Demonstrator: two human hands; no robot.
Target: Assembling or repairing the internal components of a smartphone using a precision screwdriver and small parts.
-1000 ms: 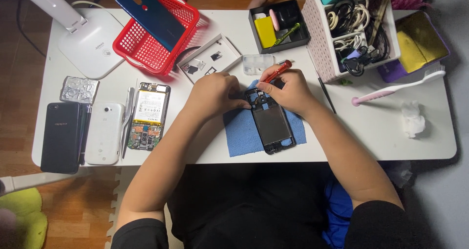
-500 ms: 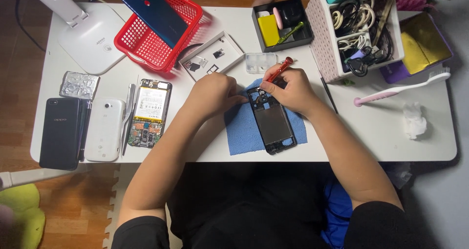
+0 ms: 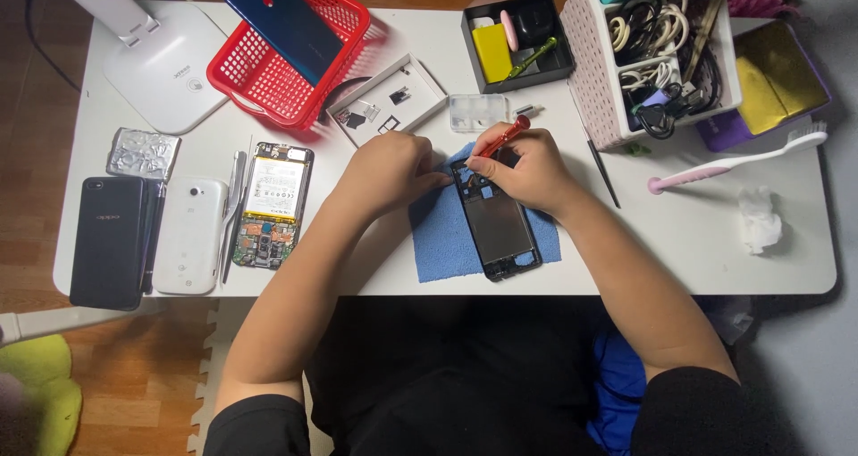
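Phone frame (image 3: 497, 223) lies lengthwise, top end toward red screwdriver (image 3: 502, 137).

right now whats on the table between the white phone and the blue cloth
In the head view, metal tweezers and an opened phone body with its battery and circuit board showing lie between the white phone and the blue cloth.

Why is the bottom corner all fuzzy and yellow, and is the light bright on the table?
In the head view, the yellow-green blob at bottom left is soft and out of focus; the white table is evenly and brightly lit; the right hand and left hand throw only faint shadows on the blue cloth; the phone frame looks sharp, with no strong glare.
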